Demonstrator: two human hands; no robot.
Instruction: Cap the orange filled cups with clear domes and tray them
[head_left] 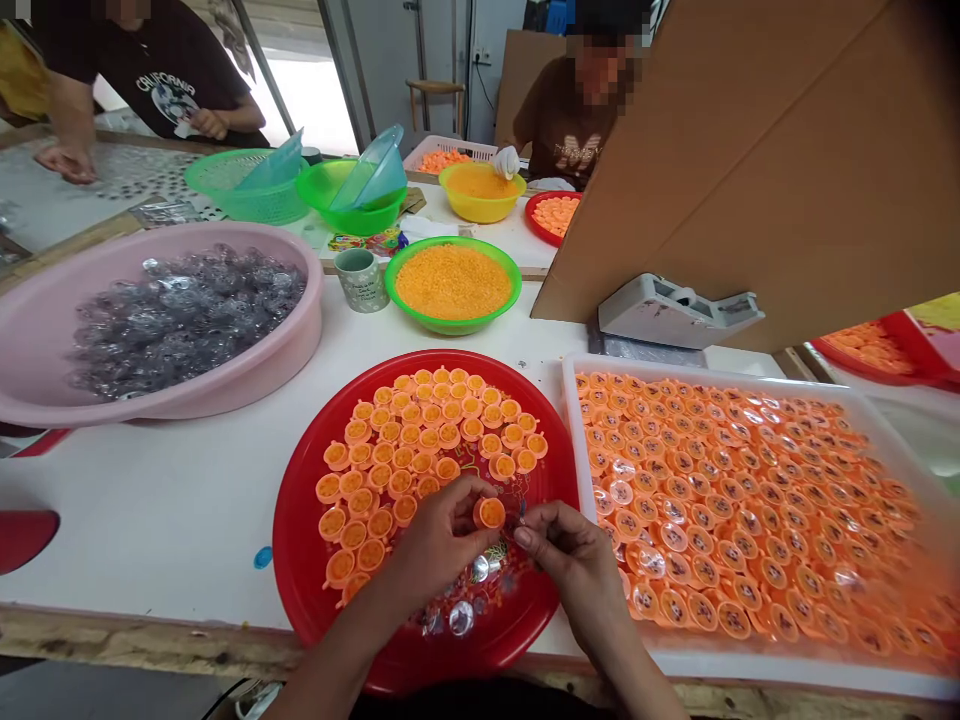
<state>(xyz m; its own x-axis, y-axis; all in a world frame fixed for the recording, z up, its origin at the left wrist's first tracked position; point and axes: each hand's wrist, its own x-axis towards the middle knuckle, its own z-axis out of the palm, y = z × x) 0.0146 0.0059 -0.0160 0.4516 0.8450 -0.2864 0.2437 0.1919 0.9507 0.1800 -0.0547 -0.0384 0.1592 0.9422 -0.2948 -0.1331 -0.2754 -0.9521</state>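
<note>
Logged from here: my left hand (431, 545) pinches an orange cap (490, 513) above the red tray (300, 520); my right hand (581, 570), fingers (536, 518) narrow, nips something too small to tell beside it.

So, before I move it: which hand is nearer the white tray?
The right hand is nearer, just left of the white tray. The left hand is farther left, over the red plate.

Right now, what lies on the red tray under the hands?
Clear plastic discs lie on the red tray below the left hand and right hand; orange caps lie beyond. The tray directly beneath the hands is covered.
</note>
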